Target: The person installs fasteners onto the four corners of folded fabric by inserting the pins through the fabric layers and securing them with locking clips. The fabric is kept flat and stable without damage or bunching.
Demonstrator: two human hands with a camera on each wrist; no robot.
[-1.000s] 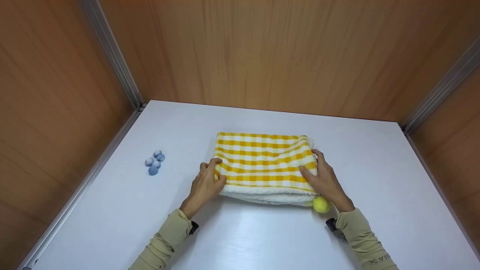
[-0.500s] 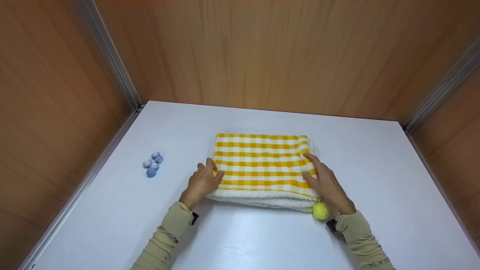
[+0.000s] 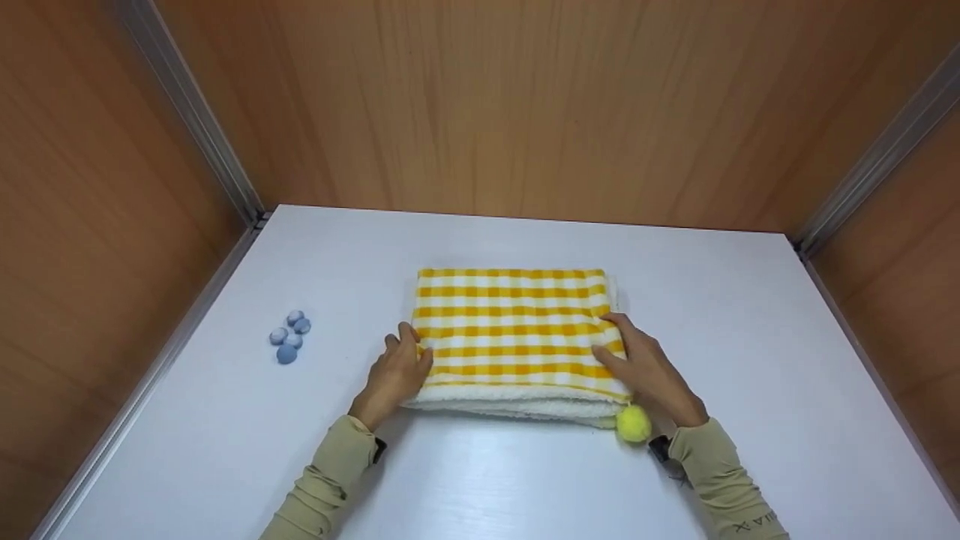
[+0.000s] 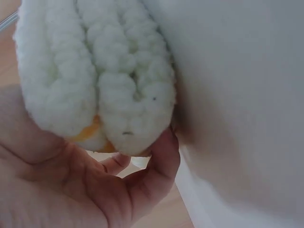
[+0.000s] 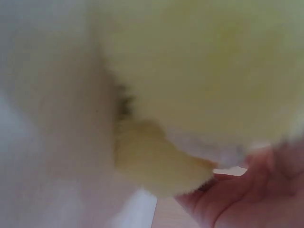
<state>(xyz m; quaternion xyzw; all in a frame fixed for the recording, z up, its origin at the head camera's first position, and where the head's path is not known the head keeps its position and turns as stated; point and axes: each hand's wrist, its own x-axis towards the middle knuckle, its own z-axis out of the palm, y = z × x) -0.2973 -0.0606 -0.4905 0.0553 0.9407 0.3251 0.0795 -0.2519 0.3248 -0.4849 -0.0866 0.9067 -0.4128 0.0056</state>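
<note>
A folded blanket (image 3: 517, 326) lies on the white table, yellow-and-white checked on top with white fleece layers along its near edge. My left hand (image 3: 391, 373) grips its left side, thumb on top; in the left wrist view the fingers (image 4: 164, 154) curl round the fleecy fold to its lower edge. At the right side my right hand (image 3: 651, 369) holds the blanket, its thumb and index finger on the checked top. A yellow pompom (image 3: 634, 424) hangs at the near right corner. It blurs much of the right wrist view, where the right fingertips are hidden.
Several small blue and pale-blue balls (image 3: 291, 336) sit clustered on the table left of the blanket. Wood-grain panels (image 3: 480, 105) with metal corner posts stand round the back and sides of the white table (image 3: 495, 487).
The blanket's checked top has become flatter and its near edge has come slightly toward me. My right index finger has moved onto the top. The head view has shifted a little.
</note>
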